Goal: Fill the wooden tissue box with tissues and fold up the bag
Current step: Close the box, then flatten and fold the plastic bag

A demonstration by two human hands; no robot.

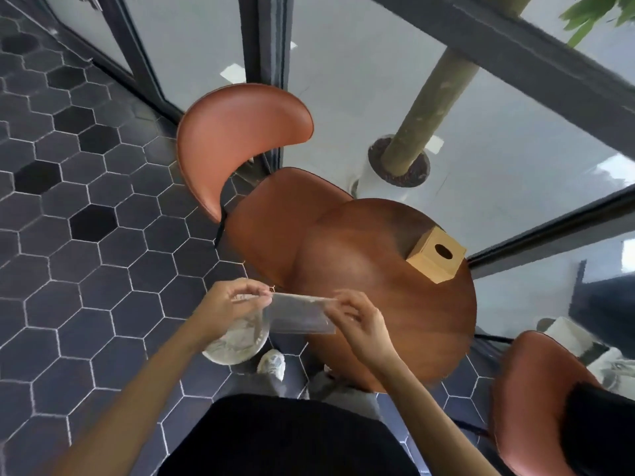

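- Left hand [228, 304]: fingers pinched shut on the left end of a clear, flattened plastic bag [298, 314], held in the air above the near edge of the surface
- Right hand [355, 317]: fingertips closed on the bag's right end; the two hands stretch the film taut between them
- Bag: see-through, already pressed into a narrow oblong band; a looser bulge of film hangs below the left hand; whether any tissues remain inside cannot be told
- Step in hand, as judged: the folding of the bag, with the filling apparently behind it
- Next move, as judged: bring one end over onto the other, keeping the edges lined up; thin film tends to spring open, so a firm crease against the surface would help
- Round, reddish-brown wooden surface [378, 286]: bare apart from the box
- Square, pale wooden tissue box [436, 257] with an oval slot on top: upright at the far right rim, well apart from both hands; no tissue shows through the slot
- Rust-brown leather chair [240, 132]: tucked in at the far side
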